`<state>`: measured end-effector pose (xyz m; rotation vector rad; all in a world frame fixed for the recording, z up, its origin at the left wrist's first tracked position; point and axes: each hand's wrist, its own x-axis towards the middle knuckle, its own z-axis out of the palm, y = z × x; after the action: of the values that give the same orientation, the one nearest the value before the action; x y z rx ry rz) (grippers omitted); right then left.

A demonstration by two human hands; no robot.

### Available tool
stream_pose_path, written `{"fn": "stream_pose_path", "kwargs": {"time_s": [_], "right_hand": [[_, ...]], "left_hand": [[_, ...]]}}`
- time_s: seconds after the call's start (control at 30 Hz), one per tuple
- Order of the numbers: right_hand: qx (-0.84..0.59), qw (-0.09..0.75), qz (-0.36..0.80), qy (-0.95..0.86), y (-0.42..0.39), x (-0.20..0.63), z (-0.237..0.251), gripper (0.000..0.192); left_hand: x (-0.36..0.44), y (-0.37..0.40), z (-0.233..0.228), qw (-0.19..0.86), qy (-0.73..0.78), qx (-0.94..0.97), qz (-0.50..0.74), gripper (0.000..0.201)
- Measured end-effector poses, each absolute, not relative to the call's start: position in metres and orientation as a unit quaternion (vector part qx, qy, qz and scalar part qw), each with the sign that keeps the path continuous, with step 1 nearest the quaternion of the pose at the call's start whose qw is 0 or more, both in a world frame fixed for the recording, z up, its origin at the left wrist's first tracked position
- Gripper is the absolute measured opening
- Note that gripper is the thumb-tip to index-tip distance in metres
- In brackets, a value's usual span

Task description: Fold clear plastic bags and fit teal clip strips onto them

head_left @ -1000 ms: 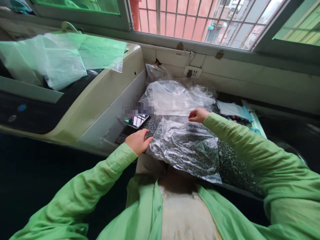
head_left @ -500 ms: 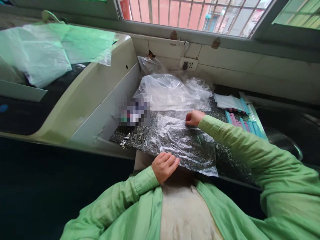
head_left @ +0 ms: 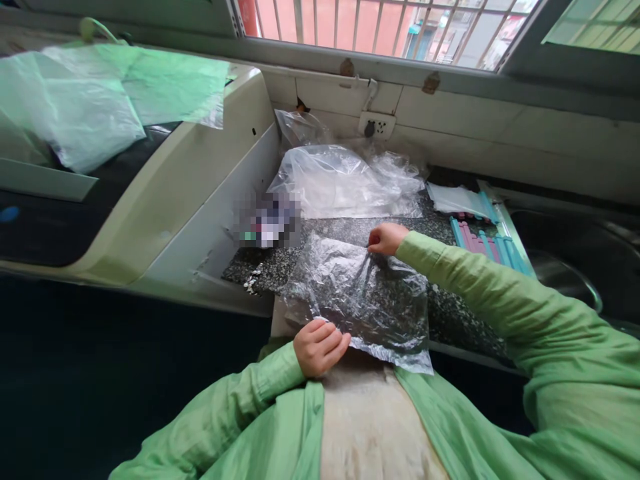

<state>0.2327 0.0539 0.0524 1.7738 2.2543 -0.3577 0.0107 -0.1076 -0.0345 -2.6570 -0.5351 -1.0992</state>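
A clear plastic bag (head_left: 380, 300) lies spread over the speckled countertop, its near edge hanging past the counter's front toward my body. My left hand (head_left: 321, 348) is closed on the bag's near edge, fingers curled over it. At the far edge my right hand (head_left: 387, 239) pinches the film, and creases run out from those fingertips. Just beyond it rests a heap of clear plastic bags (head_left: 345, 183). To the right of my right hand are pink and blue plastic strips (head_left: 487, 247), with a packed white pouch (head_left: 460, 200) behind them.
A pale washing machine (head_left: 200, 187) stands on the left, with translucent plastic sheets (head_left: 95, 107) draped over its top. A blurred-out object (head_left: 270, 220) sits against its side. A metal sink (head_left: 565, 280) is at the right. A wall socket (head_left: 377, 125) is behind the bags.
Both hands have drawn the bag slightly toward my body, the left hand moving a little down and left. Its near edge hangs lower, and the film is more creased near my right hand.
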Motion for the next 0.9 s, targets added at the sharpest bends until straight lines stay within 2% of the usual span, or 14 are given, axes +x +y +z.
{"fn": "stream_pose_path", "kwargs": {"time_s": [0.13,0.2,0.27,0.4,0.5,0.7,0.9], "right_hand": [[0.617,0.134,-0.114,0.767,0.048,0.225,0.051,0.020],[0.616,0.134,-0.114,0.768,0.047,0.224,0.050,0.018],[0.612,0.133,-0.118,0.770,0.048,0.224,0.050,0.018],[0.602,0.125,-0.128,0.778,0.051,0.226,0.048,0.018],[0.596,0.112,-0.138,0.783,0.052,0.229,0.047,0.018],[0.582,0.076,-0.169,0.791,0.054,0.234,0.050,0.016],[0.570,0.029,-0.212,0.793,0.050,0.235,0.053,0.012]], "left_hand": [[0.003,-0.115,-0.041,0.064,-0.145,-0.905,-0.395,0.014],[-0.001,-0.121,-0.051,-0.005,-0.143,-0.900,-0.412,0.009],[-0.001,-0.126,-0.062,-0.156,-0.220,-0.872,-0.409,0.010],[0.009,-0.128,-0.074,-0.572,-0.428,-0.631,-0.302,0.049],[0.022,-0.122,-0.069,-0.718,-0.451,-0.445,-0.287,0.067],[0.029,-0.117,-0.040,-0.719,-0.480,-0.382,-0.326,0.049],[0.003,-0.112,-0.013,-0.634,-0.513,-0.462,-0.348,0.039]]}}
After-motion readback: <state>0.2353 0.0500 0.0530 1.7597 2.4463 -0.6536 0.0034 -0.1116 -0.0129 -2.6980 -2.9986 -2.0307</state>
